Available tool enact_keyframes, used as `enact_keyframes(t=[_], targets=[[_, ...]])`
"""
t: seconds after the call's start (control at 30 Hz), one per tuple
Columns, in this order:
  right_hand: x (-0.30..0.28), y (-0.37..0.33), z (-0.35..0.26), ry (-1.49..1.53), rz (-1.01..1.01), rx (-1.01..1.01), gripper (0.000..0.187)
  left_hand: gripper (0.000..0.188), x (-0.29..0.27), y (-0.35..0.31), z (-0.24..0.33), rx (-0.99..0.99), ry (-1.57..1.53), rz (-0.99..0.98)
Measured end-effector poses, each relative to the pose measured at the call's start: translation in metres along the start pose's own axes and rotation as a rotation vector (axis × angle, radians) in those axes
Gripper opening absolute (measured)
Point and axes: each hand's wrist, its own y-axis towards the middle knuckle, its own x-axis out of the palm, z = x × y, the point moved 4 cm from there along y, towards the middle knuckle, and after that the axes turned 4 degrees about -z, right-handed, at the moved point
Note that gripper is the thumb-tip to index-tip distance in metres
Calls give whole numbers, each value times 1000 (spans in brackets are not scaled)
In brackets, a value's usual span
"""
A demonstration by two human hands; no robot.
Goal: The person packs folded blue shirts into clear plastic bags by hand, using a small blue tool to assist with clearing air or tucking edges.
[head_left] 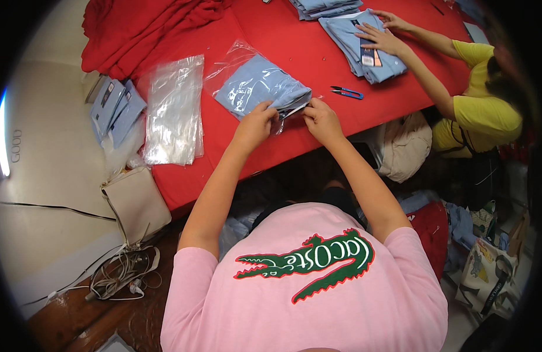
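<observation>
A folded light-blue garment lies on the red-covered table in front of me, inside a clear plastic bag whose far end sticks out past the cloth. Its near edge is pinched at two places. My left hand grips the bag's near left corner, fingers closed. On the other side my right hand is closed on the near right corner, where a dark and white edge shows between the hands. Blue thread snips lie to the right of the bag.
A stack of clear bags lies left, beside packed blue garments. Red fabric is heaped at the back left. At right, a person in a yellow top has both hands on a tagged blue folded garment. Cables tangle lower left.
</observation>
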Motion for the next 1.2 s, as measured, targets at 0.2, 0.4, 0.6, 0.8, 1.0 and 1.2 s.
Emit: enact_keyframes(t=[0.2, 0.4, 0.6, 0.8, 1.0, 1.2], targets=[[2, -9, -4, 253, -73, 354, 6, 26, 6, 8, 21, -211, 143, -53], [-5, -11, -14, 121, -64, 86, 6, 33, 21, 16, 11, -189, 254, 22], [-18, -41, -9, -137, -151, -161, 7, 31, 11, 16, 3, -137, 231, 0], [-35, -59, -2, -70, -68, 109, 15, 27, 15, -2, 17, 28, 115, -178], [-10, -36, 16, 237, -244, 803, 34, 46, 27, -10, 7, 96, 98, -102], [-6, -29, 8, 528, -135, 947, 45, 41, 5, 0, 26, 8, -23, -126]])
